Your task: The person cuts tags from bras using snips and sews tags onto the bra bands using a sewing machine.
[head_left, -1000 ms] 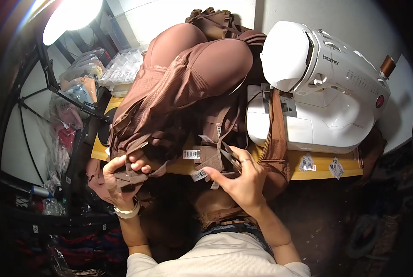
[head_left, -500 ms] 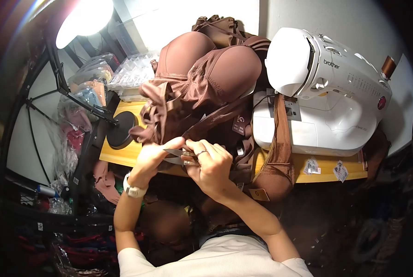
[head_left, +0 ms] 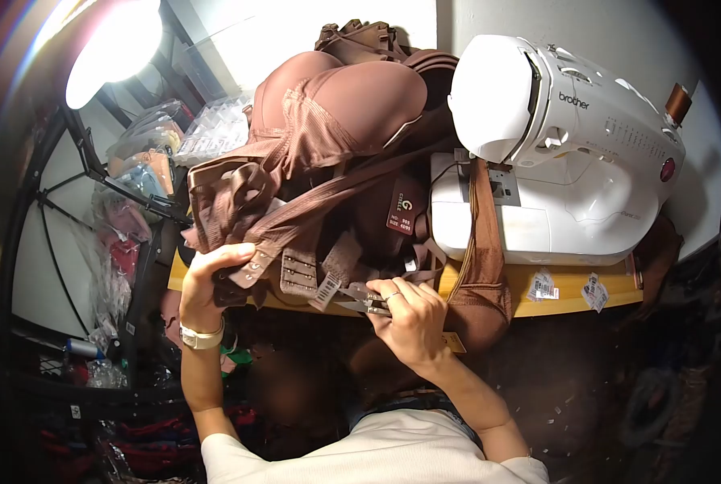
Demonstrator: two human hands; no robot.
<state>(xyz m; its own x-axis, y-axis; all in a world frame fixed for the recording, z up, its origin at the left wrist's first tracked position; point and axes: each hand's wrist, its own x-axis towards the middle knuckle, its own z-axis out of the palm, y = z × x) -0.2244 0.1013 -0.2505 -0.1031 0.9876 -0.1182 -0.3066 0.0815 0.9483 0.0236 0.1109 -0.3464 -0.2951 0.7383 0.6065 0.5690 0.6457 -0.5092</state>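
A pile of brown bras (head_left: 352,105) with moulded cups lies on the table. My left hand (head_left: 203,282) is closed on a bra band end (head_left: 254,264), thumb on top beside its metal fastenings. Another band end (head_left: 299,271) with rows of fastenings hangs just right of it, near a barcode label (head_left: 327,290). In my right hand (head_left: 411,323) is a small pair of metal thread snips (head_left: 360,304), blades pointing left, close to that label. A dark red hang tag (head_left: 402,208) shows among the fabric.
At the right stands a white sewing machine (head_left: 574,161) with a brown thread spool (head_left: 677,105); a brown bra (head_left: 489,218) runs past its needle area and over the table edge (head_left: 530,306). Paper labels (head_left: 544,285) lie nearby. A lamp (head_left: 122,52) and clear boxes (head_left: 215,129) are at left.
My hands have come apart: the left moved left and now holds a band end, while the right moved right and down with the snips. The bras have shifted, exposing the fastenings and label.
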